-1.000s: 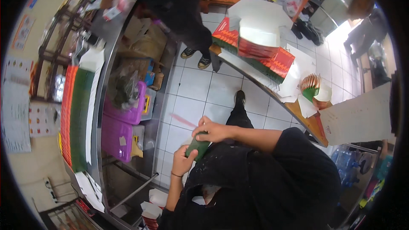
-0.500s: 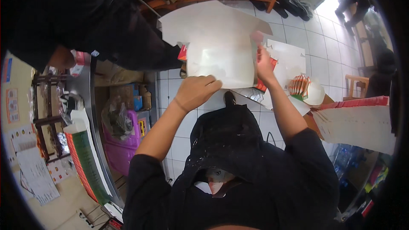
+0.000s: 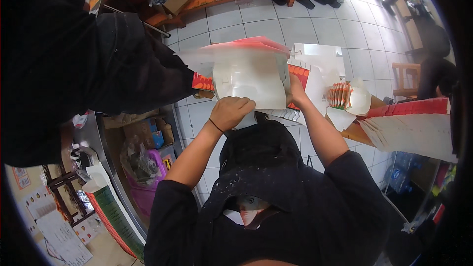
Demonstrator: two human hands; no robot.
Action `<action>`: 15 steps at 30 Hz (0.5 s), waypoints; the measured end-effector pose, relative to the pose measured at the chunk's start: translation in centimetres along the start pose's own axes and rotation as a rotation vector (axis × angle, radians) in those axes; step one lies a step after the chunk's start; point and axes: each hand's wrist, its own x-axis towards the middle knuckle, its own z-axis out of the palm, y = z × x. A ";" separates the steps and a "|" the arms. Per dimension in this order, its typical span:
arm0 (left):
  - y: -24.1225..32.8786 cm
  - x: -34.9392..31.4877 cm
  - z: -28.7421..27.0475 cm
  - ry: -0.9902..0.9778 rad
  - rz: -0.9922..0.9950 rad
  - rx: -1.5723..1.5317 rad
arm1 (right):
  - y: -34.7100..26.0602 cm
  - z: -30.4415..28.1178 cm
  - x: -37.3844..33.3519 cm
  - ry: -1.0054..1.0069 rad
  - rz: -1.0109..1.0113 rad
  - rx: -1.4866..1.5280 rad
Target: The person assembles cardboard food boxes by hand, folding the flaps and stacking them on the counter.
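In front of me is a partly folded paperboard carton (image 3: 251, 81), white inside, with its far flap raised and blurred by motion. My left hand (image 3: 232, 112) grips the carton's near edge at the left, fingers curled over the rim. At the right wall my right hand (image 3: 296, 91) holds the carton, its fingertips partly hidden. A red patterned panel (image 3: 203, 82) shows on the carton's left side. Flat white-and-red sheets (image 3: 320, 66) lie just right of my right hand.
Nested small red-and-white cartons (image 3: 340, 95) sit at the right, beside a long stack of red-edged white board (image 3: 409, 133). Another person's dark sleeve (image 3: 123, 59) reaches in from the left. A green-and-red stack (image 3: 111, 212) stands on the left counter. Beyond lies the tiled floor (image 3: 256, 19).
The carton's wide far flap has lifted from lying spread out, showing pink edges. My right hand has moved down along the right wall. The view has shifted, and the other person appears further in.
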 end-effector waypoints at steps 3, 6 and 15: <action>-1.5 -0.8 1.1 -0.304 -0.224 0.087 | -0.6 -0.3 0.1 -0.003 0.135 -0.077; -1.7 -1.3 0.2 -0.279 -0.203 0.153 | -0.6 -0.9 0.0 -0.075 0.211 -0.025; -1.0 0.1 0.2 -0.507 -0.215 0.133 | -1.8 -0.4 -1.1 -0.142 0.153 -0.143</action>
